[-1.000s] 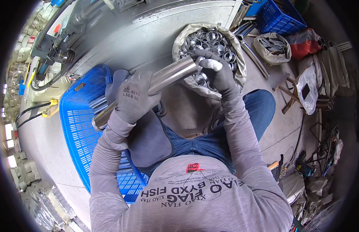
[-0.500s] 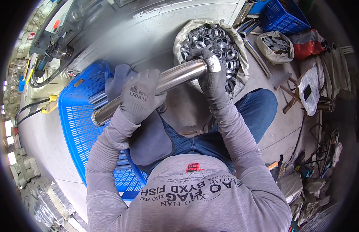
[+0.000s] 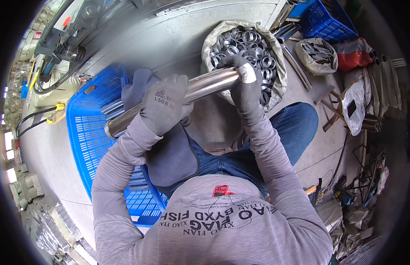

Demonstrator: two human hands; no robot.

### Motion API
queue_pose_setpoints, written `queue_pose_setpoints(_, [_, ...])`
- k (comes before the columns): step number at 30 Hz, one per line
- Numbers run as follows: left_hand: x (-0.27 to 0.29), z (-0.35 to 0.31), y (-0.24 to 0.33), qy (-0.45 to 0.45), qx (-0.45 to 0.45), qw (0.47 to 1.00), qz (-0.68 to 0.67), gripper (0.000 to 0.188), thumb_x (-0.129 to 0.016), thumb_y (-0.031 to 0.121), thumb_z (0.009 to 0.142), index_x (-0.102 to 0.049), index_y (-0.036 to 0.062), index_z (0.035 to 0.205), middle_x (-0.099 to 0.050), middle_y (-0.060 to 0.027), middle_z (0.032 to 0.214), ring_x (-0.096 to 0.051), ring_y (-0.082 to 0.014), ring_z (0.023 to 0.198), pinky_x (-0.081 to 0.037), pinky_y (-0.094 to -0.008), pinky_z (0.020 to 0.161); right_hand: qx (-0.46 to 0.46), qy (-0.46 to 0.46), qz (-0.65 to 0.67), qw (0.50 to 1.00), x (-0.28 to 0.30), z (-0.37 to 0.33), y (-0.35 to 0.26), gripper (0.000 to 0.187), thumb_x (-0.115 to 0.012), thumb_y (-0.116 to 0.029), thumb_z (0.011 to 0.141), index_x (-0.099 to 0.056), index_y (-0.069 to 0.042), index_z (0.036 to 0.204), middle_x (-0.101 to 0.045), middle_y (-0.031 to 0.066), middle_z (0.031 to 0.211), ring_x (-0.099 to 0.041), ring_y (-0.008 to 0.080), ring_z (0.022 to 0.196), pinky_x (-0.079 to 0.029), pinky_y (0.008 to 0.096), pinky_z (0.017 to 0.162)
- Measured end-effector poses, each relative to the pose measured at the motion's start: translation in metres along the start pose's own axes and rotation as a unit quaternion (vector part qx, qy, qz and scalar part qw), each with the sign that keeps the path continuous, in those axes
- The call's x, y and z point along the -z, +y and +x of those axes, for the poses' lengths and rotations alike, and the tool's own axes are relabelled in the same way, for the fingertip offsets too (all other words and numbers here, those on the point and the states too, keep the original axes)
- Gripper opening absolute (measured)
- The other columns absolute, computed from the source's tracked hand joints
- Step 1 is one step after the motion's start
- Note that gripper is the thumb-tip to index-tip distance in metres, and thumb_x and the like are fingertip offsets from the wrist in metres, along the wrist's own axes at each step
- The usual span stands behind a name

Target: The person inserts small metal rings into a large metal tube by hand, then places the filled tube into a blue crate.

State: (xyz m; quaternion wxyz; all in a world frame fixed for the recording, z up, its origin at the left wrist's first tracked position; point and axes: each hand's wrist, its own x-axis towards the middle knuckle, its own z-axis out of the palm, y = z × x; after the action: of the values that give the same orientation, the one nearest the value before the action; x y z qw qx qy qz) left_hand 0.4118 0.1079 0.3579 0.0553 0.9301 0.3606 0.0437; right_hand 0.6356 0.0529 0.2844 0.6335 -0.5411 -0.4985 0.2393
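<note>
A shiny metal tube (image 3: 211, 84) is held slantwise over my lap, its round near-left end above a blue plastic basket (image 3: 88, 145). My left hand (image 3: 164, 104), in a grey glove, is closed over the middle of the tube. At the tube's right end is my right hand (image 3: 245, 86), gloved in darker grey with a white strip around a finger; its fingers curl about that end and hide it. Just behind the right hand stands a white sack (image 3: 282, 79) of metal rings (image 3: 257, 53). More metal tubes (image 3: 113, 107) lie in the basket.
A grey pad (image 3: 174, 159) covers my left thigh. Machinery (image 3: 63, 53) stands at the far left beside a pale metal panel (image 3: 183, 31). Far right are a smaller sack of metal pieces (image 3: 317, 53), another blue basket (image 3: 328, 22) and a wooden stand (image 3: 332, 106). Loose tubes (image 3: 297, 68) lie on the floor.
My left hand has shifted slightly right along with the tube, whose left end sits a little higher. My left elbow has swung a little outward. Both hands keep their hold.
</note>
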Motion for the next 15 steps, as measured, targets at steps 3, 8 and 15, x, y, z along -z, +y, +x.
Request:
queue_pose_setpoints(3, [0.0, -0.001, -0.001, -0.008, -0.007, 1.0, 0.0, 0.042, -0.079, 0.027, 0.079, -0.059, 0.0046, 0.107, -0.067, -0.0161, 0.097, -0.07, -0.0343, 0.09, -0.057, -0.0456, 0.08, -0.028, 0.007, 0.02, 0.999, -0.004, -0.004, -0.002, 0.04, -0.044, -0.025, 0.107, -0.073, 0.002, 0.113, -0.074, 0.0126, 0.104, -0.069, 0.0203, 0.091, -0.054, 0.0334, 0.083])
queue_pose_setpoints(8, [0.0, 0.002, 0.006, 0.01, -0.006, 1.0, 0.028, 0.041, -0.078, 0.025, 0.078, -0.059, 0.0042, 0.107, -0.068, -0.0159, 0.096, -0.07, -0.0346, 0.091, -0.057, -0.0451, 0.081, 0.002, 0.049, 0.047, 0.998, -0.006, 0.0, 0.006, 0.036, -0.047, -0.023, 0.106, -0.072, 0.003, 0.112, -0.074, 0.011, 0.104, -0.067, 0.0189, 0.091, -0.053, 0.0327, 0.083])
queue_pose_setpoints(15, [-0.001, -0.001, 0.003, -0.009, -0.014, 0.999, 0.033, 0.041, -0.078, 0.026, 0.079, -0.06, 0.0046, 0.109, -0.068, -0.0165, 0.097, -0.07, -0.0349, 0.091, -0.057, -0.0462, 0.083, -0.055, 0.023, 0.064, 0.996, -0.01, -0.01, 0.009, 0.05, -0.041, -0.036, 0.107, -0.072, 0.003, 0.111, -0.073, 0.0147, 0.103, -0.069, 0.023, 0.093, -0.054, 0.037, 0.086])
